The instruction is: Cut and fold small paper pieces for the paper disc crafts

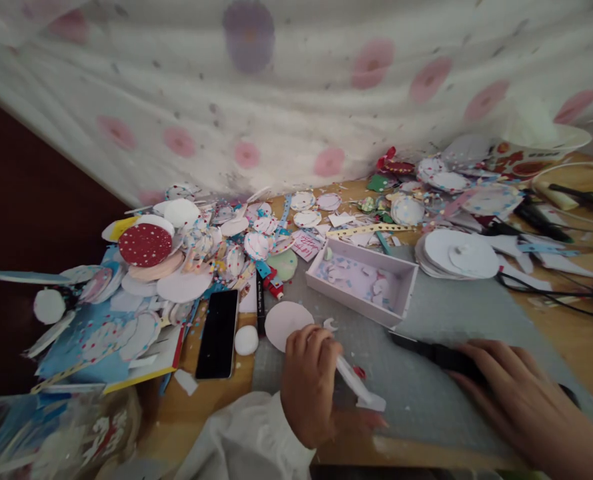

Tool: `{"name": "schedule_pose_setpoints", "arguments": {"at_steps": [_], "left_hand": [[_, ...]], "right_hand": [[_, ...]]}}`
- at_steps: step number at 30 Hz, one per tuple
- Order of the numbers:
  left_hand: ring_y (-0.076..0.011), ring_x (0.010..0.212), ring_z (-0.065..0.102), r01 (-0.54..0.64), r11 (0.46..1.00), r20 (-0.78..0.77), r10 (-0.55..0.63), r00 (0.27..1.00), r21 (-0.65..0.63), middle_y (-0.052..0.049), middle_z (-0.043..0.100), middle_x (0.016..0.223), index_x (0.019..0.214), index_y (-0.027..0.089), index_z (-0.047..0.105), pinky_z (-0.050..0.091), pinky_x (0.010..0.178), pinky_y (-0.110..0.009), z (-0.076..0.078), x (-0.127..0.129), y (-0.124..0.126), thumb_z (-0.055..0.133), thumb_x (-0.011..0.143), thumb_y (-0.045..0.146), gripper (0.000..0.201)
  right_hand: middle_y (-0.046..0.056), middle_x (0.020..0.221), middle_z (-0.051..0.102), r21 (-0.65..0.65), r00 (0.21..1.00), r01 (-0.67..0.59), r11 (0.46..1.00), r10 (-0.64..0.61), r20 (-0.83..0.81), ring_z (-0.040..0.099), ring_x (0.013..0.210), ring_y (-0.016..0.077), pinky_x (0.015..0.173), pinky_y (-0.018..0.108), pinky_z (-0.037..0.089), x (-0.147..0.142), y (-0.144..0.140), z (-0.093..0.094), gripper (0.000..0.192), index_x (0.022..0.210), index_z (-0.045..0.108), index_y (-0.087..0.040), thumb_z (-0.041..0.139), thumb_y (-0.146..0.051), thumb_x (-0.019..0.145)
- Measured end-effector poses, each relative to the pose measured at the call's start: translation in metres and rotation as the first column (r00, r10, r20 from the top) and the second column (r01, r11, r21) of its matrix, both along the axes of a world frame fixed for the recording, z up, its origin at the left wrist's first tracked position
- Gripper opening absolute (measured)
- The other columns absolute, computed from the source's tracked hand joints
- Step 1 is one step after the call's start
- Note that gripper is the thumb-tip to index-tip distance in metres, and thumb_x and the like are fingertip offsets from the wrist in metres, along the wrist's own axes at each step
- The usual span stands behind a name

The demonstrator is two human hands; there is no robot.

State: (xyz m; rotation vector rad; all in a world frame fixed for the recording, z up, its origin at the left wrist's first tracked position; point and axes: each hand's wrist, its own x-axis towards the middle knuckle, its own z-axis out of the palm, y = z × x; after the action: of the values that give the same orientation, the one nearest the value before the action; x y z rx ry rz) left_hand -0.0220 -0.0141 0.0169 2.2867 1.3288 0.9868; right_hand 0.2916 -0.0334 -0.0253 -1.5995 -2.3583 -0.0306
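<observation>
Left hand is near centre, fingers curled shut around a thin white paper strip that sticks out to the right over the grey mat. Right hand is near right, palm down on the mat, fingers resting on a black tool; looks like a craft knife, but the blur makes that uncertain, and I cannot tell if the fingers actually clamp it. Hands are apart, the strip's end between them.

Just beyond the left hand: a pale pink paper circle on the mat's near-left corner. Left of it a small white oval piece, a black pen, then a black phone lying flat on the table. A shallow white box with paper bits inside sits far centre on the mat. A heap of paper circles covers the far left; a stack of white discs sits far right. A spotted cloth hangs behind.
</observation>
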Motion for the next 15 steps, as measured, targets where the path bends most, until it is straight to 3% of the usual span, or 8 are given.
{"name": "schedule_pose_setpoints", "arguments": {"at_steps": [3,5,7,11,15], "left_hand": [[-0.0341,0.096,0.060,-0.003,1.000,-0.055,0.001,0.998,-0.030,-0.016,0.065,0.100,0.100,0.015,0.057,0.048,0.082,-0.056,0.009,-0.001,-0.005,0.049,0.086,0.067,0.055],[-0.0292,0.090,0.062,-0.001,0.999,-0.047,-0.001,0.999,-0.049,-0.012,0.066,0.095,0.104,0.016,0.055,0.050,0.078,-0.050,0.012,-0.002,-0.008,0.050,0.094,0.044,0.031],[-0.0259,0.086,0.062,-0.005,0.999,-0.029,0.004,1.000,-0.040,-0.010,0.066,0.092,0.107,0.016,0.054,0.052,0.076,-0.045,0.012,-0.004,-0.008,0.052,0.095,0.031,0.019],[-0.0249,0.100,0.064,0.064,0.998,-0.020,-0.064,0.998,-0.009,-0.012,0.066,0.107,0.107,0.018,0.057,0.055,0.085,-0.041,0.011,-0.007,-0.009,0.057,0.094,0.025,0.015],[-0.0308,0.129,0.053,0.134,0.991,-0.065,-0.134,0.989,-0.006,-0.020,0.052,0.136,0.125,0.016,0.057,0.052,0.101,-0.046,0.011,-0.009,-0.010,0.057,0.094,0.029,0.033]], "right_hand": [[0.014,0.095,0.068,-0.013,0.998,-0.001,1.000,0.000,-0.066,0.068,0.084,0.0298,0.073,0.045,0.058,-0.003,-0.005,-0.001,0.047,0.105,0.060,-0.017,0.034,-0.056,0.099],[0.009,0.090,0.071,-0.078,0.984,0.001,0.997,-0.015,-0.175,0.071,0.076,0.0242,0.065,0.034,0.060,-0.007,-0.009,0.005,0.035,0.107,0.055,-0.021,0.038,-0.051,0.100],[0.004,0.088,0.074,-0.167,0.958,0.001,0.986,-0.049,-0.284,0.073,0.071,0.0192,0.059,0.024,0.058,-0.012,-0.015,0.012,0.023,0.112,0.051,-0.025,0.040,-0.042,0.101],[0.005,0.105,0.076,-0.277,0.908,-0.040,0.960,-0.081,-0.411,0.075,0.089,0.0199,0.071,0.021,0.060,-0.022,-0.032,0.013,0.026,0.122,0.051,-0.029,0.041,-0.039,0.101],[0.004,0.121,0.071,-0.239,0.908,-0.075,0.968,-0.033,-0.418,0.071,0.101,0.0207,0.080,0.022,0.058,-0.032,-0.049,0.007,0.042,0.141,0.045,-0.031,0.040,-0.037,0.100]]}}
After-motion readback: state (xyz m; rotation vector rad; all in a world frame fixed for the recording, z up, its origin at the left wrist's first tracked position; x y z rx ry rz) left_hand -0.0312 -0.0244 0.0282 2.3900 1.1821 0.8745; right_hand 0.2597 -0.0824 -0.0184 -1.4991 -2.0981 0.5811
